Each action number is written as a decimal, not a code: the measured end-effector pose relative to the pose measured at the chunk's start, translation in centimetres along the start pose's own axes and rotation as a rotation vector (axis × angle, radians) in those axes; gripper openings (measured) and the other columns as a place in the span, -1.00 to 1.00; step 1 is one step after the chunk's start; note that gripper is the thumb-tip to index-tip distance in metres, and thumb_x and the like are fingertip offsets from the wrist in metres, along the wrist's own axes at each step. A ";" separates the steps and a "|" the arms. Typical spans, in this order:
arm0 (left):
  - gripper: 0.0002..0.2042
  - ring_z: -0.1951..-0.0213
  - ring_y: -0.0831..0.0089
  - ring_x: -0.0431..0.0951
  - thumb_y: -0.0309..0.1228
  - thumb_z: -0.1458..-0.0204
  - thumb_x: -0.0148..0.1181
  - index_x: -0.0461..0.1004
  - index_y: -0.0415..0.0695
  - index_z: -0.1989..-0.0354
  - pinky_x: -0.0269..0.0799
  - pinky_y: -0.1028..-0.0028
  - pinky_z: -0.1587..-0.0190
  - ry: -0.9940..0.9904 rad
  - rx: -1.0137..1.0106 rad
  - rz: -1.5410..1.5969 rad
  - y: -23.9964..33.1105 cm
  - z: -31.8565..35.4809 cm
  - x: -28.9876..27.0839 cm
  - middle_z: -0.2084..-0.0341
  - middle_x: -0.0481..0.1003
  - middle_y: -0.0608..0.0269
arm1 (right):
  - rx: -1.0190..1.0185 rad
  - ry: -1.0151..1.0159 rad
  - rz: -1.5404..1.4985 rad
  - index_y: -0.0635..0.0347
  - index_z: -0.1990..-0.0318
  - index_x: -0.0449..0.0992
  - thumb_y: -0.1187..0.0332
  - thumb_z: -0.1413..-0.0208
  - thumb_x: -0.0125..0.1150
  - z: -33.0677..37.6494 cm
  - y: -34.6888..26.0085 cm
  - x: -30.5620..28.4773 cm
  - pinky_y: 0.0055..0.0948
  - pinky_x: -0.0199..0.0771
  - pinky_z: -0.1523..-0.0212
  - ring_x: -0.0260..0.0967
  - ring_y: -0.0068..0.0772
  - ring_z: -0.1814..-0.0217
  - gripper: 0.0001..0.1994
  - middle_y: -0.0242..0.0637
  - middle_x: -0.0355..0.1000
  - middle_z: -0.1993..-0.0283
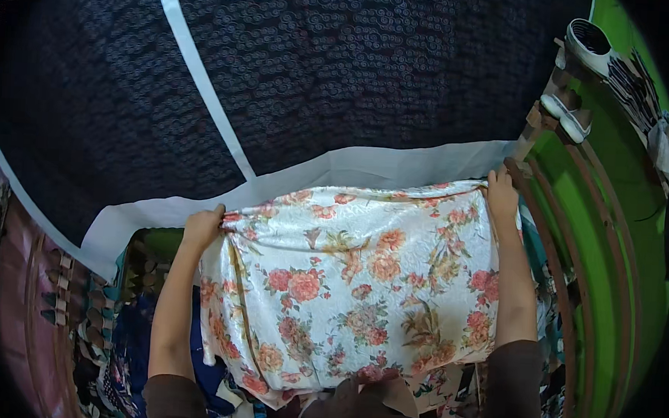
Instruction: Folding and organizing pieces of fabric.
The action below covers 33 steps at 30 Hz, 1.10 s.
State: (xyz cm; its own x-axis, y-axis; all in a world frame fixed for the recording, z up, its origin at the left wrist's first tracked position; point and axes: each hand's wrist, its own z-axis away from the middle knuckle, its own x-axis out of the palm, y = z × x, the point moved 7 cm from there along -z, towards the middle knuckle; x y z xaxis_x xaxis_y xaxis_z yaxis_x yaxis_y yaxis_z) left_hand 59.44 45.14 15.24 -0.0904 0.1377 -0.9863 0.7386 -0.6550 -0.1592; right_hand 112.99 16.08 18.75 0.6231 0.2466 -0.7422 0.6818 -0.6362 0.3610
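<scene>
Dark patterned bedspread [357, 66] crossed by white bands, with a floral cloth [353, 286] stretched between two hands above it.

Left hand [203, 229] is clenched on the cloth's upper left corner, the fabric bunching into folds at the grip; right hand [502, 195] grasps the upper right corner, fingers curled over the edge. Held wide between both hands, the white cloth with pink and orange roses hangs down toward the person's body, its top edge lying near the white border [397, 169] of the bedspread. Green floor [627, 247] and a white shoe [589, 41] lie at right; mixed patterned fabrics [109, 326] are heaped at lower left.
</scene>
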 end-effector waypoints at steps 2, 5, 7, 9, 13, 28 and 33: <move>-0.71 0.47 0.02 0.49 -0.29 0.19 0.20 0.26 -0.07 0.32 0.35 0.14 0.48 0.129 0.003 0.133 0.8 -2.3 -1.7 0.63 0.46 0.03 | -0.005 -0.035 -0.018 0.06 0.26 0.29 0.12 0.20 0.25 -0.9 -0.5 0.1 -0.43 0.46 0.41 0.30 -0.32 0.15 -0.62 -0.31 0.27 0.28; -0.72 0.47 0.03 0.49 -0.33 0.19 0.19 0.24 -0.08 0.33 0.35 0.14 0.48 0.180 -0.061 0.165 2.4 -5.0 -2.7 0.62 0.46 0.05 | -0.018 -0.117 -0.015 0.06 0.26 0.30 0.14 0.20 0.25 -1.3 -1.4 1.3 -0.43 0.46 0.38 0.30 -0.31 0.14 -0.63 -0.30 0.28 0.27; -0.72 0.43 0.03 0.48 -0.35 0.20 0.20 0.23 -0.09 0.36 0.34 0.14 0.47 0.210 -0.144 0.241 2.9 -5.6 -3.0 0.57 0.47 0.07 | -0.012 -0.183 -0.041 0.06 0.27 0.30 0.14 0.19 0.24 -1.7 -1.6 2.0 -0.40 0.45 0.32 0.29 -0.32 0.13 -0.64 -0.31 0.29 0.25; -0.72 0.42 0.04 0.48 -0.39 0.20 0.19 0.23 -0.11 0.34 0.35 0.15 0.46 0.243 -0.192 0.214 1.9 -5.1 -0.4 0.55 0.46 0.07 | 0.009 -0.149 -0.050 0.06 0.27 0.31 0.13 0.19 0.24 -1.3 -0.9 3.8 -0.40 0.44 0.29 0.29 -0.31 0.12 -0.64 -0.31 0.29 0.24; -0.42 0.22 0.04 0.39 -0.34 0.27 0.23 0.21 -0.11 -0.02 0.33 0.16 0.25 0.205 -0.428 0.173 -0.5 -1.0 8.4 0.28 0.35 0.00 | 0.087 -0.178 -0.126 0.15 0.24 0.32 0.13 0.13 0.20 0.2 -2.2 8.3 -0.26 0.36 0.22 0.25 -0.21 0.10 -0.63 -0.23 0.28 0.26; -0.54 0.16 -0.10 0.36 -0.08 0.00 -0.02 0.31 -0.18 0.05 0.29 0.15 0.12 -0.226 -0.906 0.595 -0.6 13.9 26.6 0.13 0.33 -0.11 | 0.100 -0.336 -0.473 0.22 -0.16 0.15 0.30 0.07 0.13 16.2 -11.3 14.3 0.02 -0.07 -0.14 -0.07 0.12 -0.19 -0.41 0.14 -0.03 -0.18; -0.80 0.41 0.06 0.40 -0.35 0.16 0.15 0.32 -0.13 0.39 0.33 0.16 0.41 0.298 -0.833 0.071 1.5 13.9 19.5 0.44 0.33 0.04 | -0.163 -0.239 -0.862 0.24 -0.02 0.25 0.40 0.08 0.12 16.2 -22.4 5.2 0.00 -0.02 -0.12 0.00 0.14 -0.12 -0.55 0.08 0.07 -0.07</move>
State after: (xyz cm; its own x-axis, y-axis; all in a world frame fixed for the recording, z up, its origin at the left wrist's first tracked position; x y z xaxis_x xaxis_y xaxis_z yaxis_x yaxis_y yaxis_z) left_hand 49.47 36.52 -4.85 0.0664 0.3813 -0.9221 0.9927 0.0684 0.0998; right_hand 94.77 19.73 -2.29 -0.2119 0.4196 -0.8826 0.9320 -0.1850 -0.3117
